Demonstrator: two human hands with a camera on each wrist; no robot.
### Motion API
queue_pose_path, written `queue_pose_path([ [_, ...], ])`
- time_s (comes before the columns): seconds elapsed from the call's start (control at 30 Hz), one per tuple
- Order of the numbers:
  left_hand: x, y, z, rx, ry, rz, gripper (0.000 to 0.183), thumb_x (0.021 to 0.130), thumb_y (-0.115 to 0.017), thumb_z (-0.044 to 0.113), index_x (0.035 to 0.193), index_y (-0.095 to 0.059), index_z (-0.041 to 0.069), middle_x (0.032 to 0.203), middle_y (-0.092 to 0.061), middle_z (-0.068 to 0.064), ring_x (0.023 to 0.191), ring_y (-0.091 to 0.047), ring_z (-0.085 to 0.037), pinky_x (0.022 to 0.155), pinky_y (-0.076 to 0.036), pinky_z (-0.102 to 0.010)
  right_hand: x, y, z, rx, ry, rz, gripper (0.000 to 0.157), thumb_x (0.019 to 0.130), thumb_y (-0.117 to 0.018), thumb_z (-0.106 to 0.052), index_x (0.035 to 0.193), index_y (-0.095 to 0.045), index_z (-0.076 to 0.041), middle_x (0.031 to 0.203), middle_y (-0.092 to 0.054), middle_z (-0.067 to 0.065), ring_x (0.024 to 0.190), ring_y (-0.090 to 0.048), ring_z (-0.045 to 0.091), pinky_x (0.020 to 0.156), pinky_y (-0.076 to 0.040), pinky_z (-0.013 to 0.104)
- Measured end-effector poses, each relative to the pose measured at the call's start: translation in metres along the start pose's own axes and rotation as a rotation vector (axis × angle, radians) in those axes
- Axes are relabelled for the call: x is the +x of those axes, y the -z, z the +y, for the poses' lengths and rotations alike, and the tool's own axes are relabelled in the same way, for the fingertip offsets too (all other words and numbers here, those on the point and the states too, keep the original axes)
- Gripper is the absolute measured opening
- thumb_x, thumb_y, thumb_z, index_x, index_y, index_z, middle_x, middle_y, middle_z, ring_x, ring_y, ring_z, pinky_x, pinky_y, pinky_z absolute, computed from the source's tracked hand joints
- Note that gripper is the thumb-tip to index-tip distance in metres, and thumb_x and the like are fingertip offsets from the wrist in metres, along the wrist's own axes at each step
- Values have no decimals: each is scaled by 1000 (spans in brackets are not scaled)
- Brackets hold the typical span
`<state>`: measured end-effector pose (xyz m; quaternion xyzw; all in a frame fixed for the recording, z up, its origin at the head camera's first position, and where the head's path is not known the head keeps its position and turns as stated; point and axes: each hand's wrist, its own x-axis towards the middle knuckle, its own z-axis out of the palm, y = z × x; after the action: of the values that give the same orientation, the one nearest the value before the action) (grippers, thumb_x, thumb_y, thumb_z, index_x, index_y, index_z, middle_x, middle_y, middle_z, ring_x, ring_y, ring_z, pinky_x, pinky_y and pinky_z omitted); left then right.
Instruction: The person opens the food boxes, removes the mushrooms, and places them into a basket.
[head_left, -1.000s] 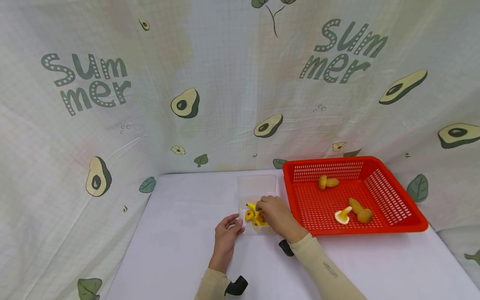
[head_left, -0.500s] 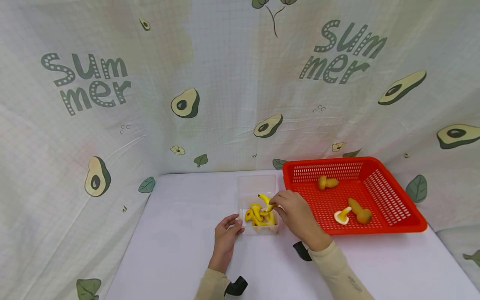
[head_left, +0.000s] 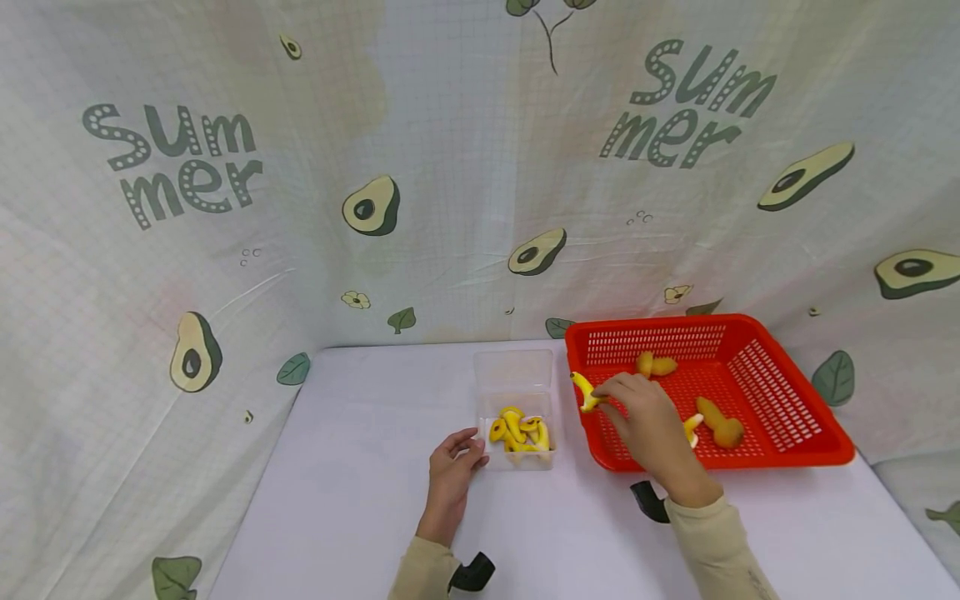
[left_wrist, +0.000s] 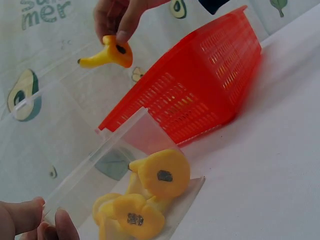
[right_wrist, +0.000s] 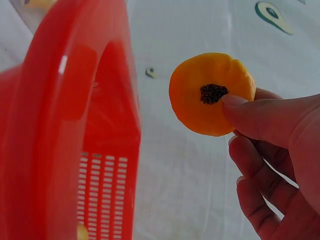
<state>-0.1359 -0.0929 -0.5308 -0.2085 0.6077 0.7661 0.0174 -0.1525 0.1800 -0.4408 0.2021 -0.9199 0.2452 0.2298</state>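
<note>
Yellow mushroom (head_left: 583, 392) | above left rim of red basket (head_left: 765, 462) | my right hand (head_left: 652, 423) pinches its cap | left hand (head_left: 451, 472) grips clear box (head_left: 536, 461) left of basket | likely light, smooth; cap edge holds best

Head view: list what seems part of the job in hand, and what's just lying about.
Likely the job: held yellow piece, clear box, yellow pieces inside it, red basket.

Seemingly just lying about: two brown pieces, white-and-yellow piece, backdrop cloth, table.

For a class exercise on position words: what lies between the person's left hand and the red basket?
The clear box, holding yellow pieces, then a strip of bare white tabletop, as the head view shows.
</note>
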Motion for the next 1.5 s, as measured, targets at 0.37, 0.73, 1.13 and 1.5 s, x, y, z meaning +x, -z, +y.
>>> queue_pose_path([
  [0.37,0,0,1,4,2,-5,34,85,-64,-1,118,-56,-6,94,-51,-11,74,-56,-18,72,-55,-29,-10,13,28,-29,9,57,30,66,-82,-3,92,-68,-11,90,-62,-1,83,-53,19,72,-47,37],
  [0.73,0,0,2,2,10,-12,36,85,-65,0,119,-55,-5,94,-51,-11,75,-55,-19,74,-55,-30,-21,23,55,-81,-77,78,32,65,-81,-2,93,-67,-7,89,-63,4,77,-54,23,66,-46,41],
  [1.13,1,1,0,13,4,-10,35,84,-66,2,118,-57,-4,96,-51,-12,78,-55,-20,74,-55,-30,-31,36,71,-94,-190,63,30,70,-78,1,97,-67,-7,89,-63,7,80,-54,28,68,-47,45],
  [1.5,1,0,-1,4,6,-6,35,85,-65,1,118,-56,-5,95,-51,-12,77,-55,-19,73,-55,-30,-35,38,84,-109,-267,35,30,72,-77,-2,100,-65,-4,93,-61,13,85,-56,34,70,-48,52],
])
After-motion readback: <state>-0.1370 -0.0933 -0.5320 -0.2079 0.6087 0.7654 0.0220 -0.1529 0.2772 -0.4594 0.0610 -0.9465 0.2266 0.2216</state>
